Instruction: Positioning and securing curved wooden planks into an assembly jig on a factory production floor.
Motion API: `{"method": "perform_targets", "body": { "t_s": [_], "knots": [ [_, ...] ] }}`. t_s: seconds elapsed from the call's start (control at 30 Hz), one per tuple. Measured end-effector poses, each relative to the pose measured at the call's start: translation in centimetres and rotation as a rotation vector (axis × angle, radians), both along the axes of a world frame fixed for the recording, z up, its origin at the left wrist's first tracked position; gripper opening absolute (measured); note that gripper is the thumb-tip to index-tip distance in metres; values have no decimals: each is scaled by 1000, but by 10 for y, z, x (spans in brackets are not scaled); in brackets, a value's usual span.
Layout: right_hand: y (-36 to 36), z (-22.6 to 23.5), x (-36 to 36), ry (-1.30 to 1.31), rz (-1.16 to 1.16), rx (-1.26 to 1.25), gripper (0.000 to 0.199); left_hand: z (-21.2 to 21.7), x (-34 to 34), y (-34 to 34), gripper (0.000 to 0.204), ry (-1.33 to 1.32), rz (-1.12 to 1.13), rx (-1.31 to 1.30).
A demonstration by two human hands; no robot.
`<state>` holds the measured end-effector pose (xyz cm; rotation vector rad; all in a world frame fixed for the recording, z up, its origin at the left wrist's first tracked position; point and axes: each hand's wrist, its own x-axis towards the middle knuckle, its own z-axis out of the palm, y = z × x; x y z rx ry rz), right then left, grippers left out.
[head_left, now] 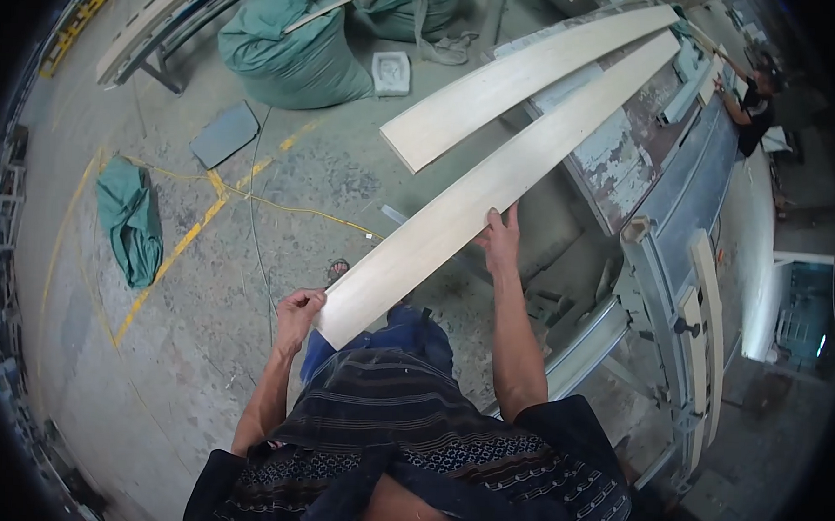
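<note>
A long pale wooden board (476, 193) slants from near my waist up to the far right. My left hand (301, 313) grips its near end, at the left corner. Farther along, my right hand (501, 234) holds the right edge, thumb on top and fingers underneath, partly hidden. The far end of this board reaches over a worn, paint-flecked work table (617, 171). Beside it, to the left, a second pale board (528, 84) rests partly on the same table, its near end sticking out over the floor.
Green sacks (292, 50) stand at the far left, near a white tray (391, 74). A yellow cable (299, 209) and a crumpled green sack (128, 222) lie on the floor. To the right is a metal machine table (686, 202) with another person (758, 106) at its far end.
</note>
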<state>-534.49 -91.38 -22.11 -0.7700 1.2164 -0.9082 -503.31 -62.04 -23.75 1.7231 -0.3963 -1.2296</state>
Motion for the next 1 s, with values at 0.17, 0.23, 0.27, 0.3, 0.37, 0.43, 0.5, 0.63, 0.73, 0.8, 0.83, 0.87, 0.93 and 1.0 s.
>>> {"method": "perform_targets", "body": {
  "t_s": [0.17, 0.23, 0.27, 0.3, 0.37, 0.43, 0.5, 0.63, 0.73, 0.8, 0.83, 0.87, 0.93, 1.0],
  "knots": [
    [23, -8, 21, 14, -122, 1, 67, 7, 18, -46, 31, 6, -400, 17],
    [44, -6, 38, 64, -190, -16, 65, 5, 17, -74, 36, 46, -476, -53],
    [57, -10, 41, 76, -222, -29, 65, 3, 13, -90, 38, -5, -576, -110],
    [73, -20, 43, 120, -213, -84, 65, 1, 10, -102, 39, -58, -678, -169],
    [109, -22, 65, 134, -208, -86, 65, -11, 6, -118, 45, 0, -708, -116],
    [144, -3, 88, 186, -199, 31, 65, -6, 0, -141, 51, 62, -745, -133],
    [178, 4, 100, 258, -159, 117, 66, -6, -4, -152, 46, 123, -785, -195],
    [225, -19, 114, 180, -236, 153, 64, -9, -3, -159, 52, 67, -956, -240],
    [214, 21, 128, 119, -261, 318, 64, -11, -1, -152, 58, -24, -926, -265],
    [218, 6, 127, 142, -271, 219, 63, -3, -3, -150, 57, -33, -931, -248],
    [220, -2, 124, 174, -268, 137, 63, 3, -5, -149, 56, -34, -921, -215],
    [222, -11, 122, 170, -285, 129, 63, 7, -6, -146, 56, -38, -937, -224],
    [224, -28, 122, 229, -309, -12, 58, 12, -5, -138, 55, 20, -899, -262],
    [220, -26, 125, 216, -315, -64, 59, 5, 4, -125, 55, -25, -917, -234]
  ]
}}
